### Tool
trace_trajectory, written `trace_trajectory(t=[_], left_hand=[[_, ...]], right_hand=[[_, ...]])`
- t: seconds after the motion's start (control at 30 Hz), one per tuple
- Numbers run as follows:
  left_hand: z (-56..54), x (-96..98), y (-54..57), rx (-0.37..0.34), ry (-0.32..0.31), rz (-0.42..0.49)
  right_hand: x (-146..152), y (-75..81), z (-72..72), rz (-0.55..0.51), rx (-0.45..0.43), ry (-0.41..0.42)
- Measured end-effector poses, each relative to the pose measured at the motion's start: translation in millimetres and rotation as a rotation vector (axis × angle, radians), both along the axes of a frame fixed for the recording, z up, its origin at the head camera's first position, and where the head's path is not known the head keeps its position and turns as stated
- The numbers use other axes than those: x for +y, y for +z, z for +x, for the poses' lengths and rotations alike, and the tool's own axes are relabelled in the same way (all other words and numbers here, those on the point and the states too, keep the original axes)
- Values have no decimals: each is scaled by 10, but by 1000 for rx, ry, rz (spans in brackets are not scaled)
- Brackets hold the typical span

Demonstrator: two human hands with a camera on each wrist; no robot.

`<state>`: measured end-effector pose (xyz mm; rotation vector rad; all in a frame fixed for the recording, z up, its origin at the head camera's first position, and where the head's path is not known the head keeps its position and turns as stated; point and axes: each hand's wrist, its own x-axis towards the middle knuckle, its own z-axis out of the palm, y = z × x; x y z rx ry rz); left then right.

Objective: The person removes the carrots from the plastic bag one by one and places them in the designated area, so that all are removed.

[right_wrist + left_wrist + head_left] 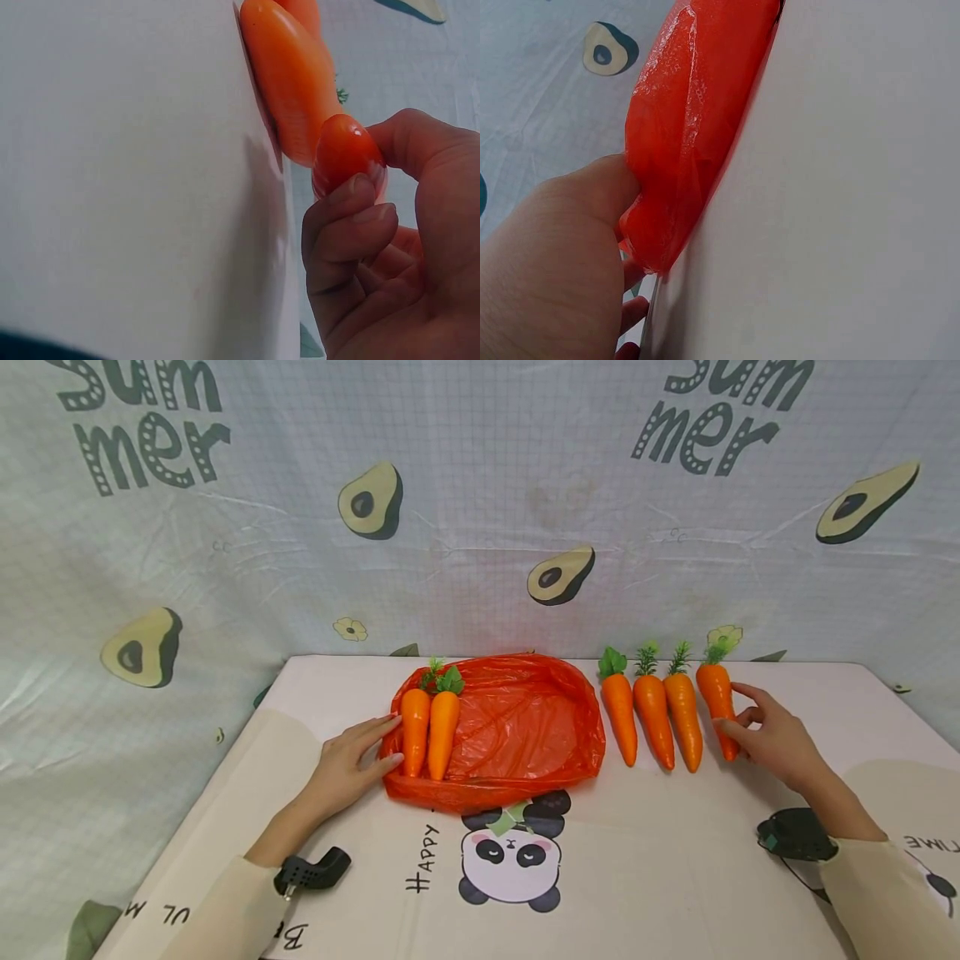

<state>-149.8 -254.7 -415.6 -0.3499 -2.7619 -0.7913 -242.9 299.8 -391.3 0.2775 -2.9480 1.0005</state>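
Observation:
A red plastic bag (517,735) lies spread open on the table, its rim rolled outward. Two orange carrots (416,735) with leafy green tops lie side by side at its left end. My left hand (351,766) holds the bag's left edge, its thumb and fingers at the rim in the left wrist view. To the right of the bag, my right hand (776,739) pinches another carrot (716,693) by its lower part, thumb on one side and fingers on the other. In the right wrist view this carrot's tip (349,154) shows between them.
Three more carrots (654,714) lie in a row between the bag and my right hand, tops toward the back. The table (660,877) has a panda print in front of the bag. Behind stands a curtain (465,485) printed with avocados.

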Motion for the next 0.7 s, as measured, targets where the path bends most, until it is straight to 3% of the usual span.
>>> trace_trajectory(t=[0.7], left_hand=[[0, 1, 4, -7, -3, 2]], right_hand=[[25, -64, -23, -21, -131, 31]])
